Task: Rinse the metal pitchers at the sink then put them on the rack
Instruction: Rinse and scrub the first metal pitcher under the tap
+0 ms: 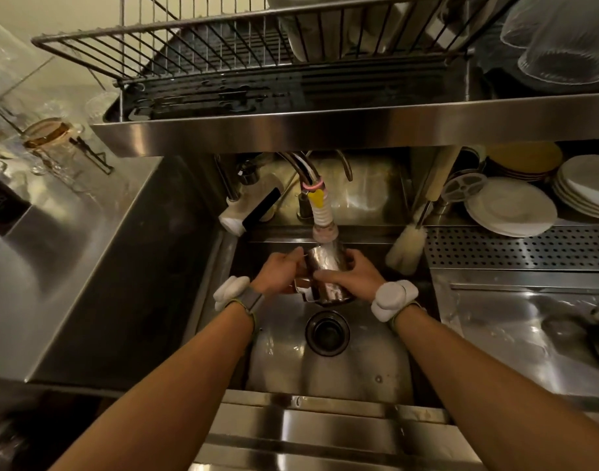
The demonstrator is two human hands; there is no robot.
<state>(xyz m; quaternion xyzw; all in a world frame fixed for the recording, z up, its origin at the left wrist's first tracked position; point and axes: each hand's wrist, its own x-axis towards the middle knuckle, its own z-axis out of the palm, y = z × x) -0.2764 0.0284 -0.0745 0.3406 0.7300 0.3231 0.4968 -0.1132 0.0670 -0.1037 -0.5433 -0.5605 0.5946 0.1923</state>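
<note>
1. Head view: metal pitcher (327, 273) held over the sink (359, 362), directly under the tap nozzle (323, 226), tilted.
2. Left hand (279, 275) grips its handle side; right hand (350, 275) wraps the body.
3. Drain (327, 333) below.
4. Wire rack (203, 52) above; bottle brush (407, 246) and white plates (510, 207) to the right.

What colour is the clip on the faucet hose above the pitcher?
Yellow, with a pink band just above it. The clip shows clearly in the head view, the only one here.
</note>
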